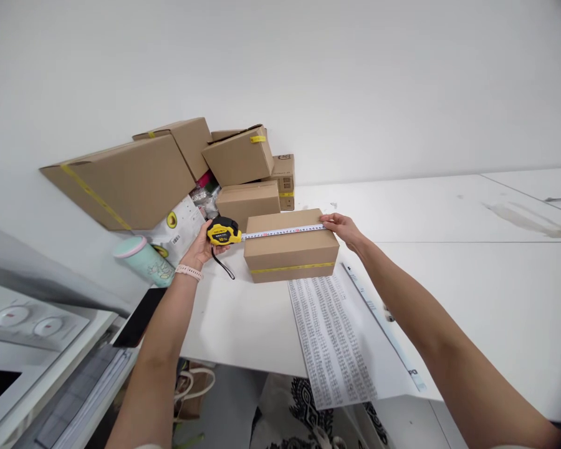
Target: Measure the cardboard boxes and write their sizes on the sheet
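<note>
A yellow and black tape measure [223, 231] is gripped in my left hand [201, 246], just left of a small closed cardboard box [292, 249]. Its white blade [285, 232] is drawn out across the box's top. The fingers of my right hand [340, 226] pinch the blade's far end at the box's right edge. A strip of yellow tape runs along the front of the box. From the tape measure's case a black wrist strap [223, 264] hangs down to the white table [219, 324].
Several cardboard boxes [131, 178] are stacked against the wall at the left. Near my left forearm are a mint tumbler [144, 259] and a dark flat phone-like object [139, 317]. Printed label sheets [330, 337] lie at the table's front edge. A microwave-like appliance [28, 318] stands lower left.
</note>
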Demonstrator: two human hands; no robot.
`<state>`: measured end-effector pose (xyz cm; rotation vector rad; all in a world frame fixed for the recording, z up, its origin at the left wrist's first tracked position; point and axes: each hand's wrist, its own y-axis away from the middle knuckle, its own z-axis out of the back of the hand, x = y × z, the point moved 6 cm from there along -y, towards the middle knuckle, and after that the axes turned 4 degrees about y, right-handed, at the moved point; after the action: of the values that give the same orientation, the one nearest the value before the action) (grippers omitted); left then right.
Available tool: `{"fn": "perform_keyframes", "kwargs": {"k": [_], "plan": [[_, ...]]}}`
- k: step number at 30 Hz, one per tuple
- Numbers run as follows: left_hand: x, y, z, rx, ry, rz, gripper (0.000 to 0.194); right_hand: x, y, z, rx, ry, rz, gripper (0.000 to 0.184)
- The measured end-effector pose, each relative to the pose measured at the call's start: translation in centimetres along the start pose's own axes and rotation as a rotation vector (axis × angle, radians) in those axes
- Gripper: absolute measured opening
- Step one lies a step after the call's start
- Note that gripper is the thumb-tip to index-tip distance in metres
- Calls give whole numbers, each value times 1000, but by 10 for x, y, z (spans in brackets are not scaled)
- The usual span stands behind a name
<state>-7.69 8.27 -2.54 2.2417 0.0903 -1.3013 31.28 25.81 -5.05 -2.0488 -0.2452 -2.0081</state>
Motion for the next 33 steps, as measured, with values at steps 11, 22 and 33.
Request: {"fn": "perform_keyframes", "kwargs": {"k": [11, 22, 33], "plan": [[-1, 3, -2, -18, -65, -61, 56, 6, 5, -1, -1, 31, 8, 22], [1, 104, -23, 53, -14, -329, 38, 62, 15, 22, -62, 368, -21, 19], [186, 206, -123, 774, 129, -46, 91, 84, -27, -67, 256, 343, 88, 25]]}}
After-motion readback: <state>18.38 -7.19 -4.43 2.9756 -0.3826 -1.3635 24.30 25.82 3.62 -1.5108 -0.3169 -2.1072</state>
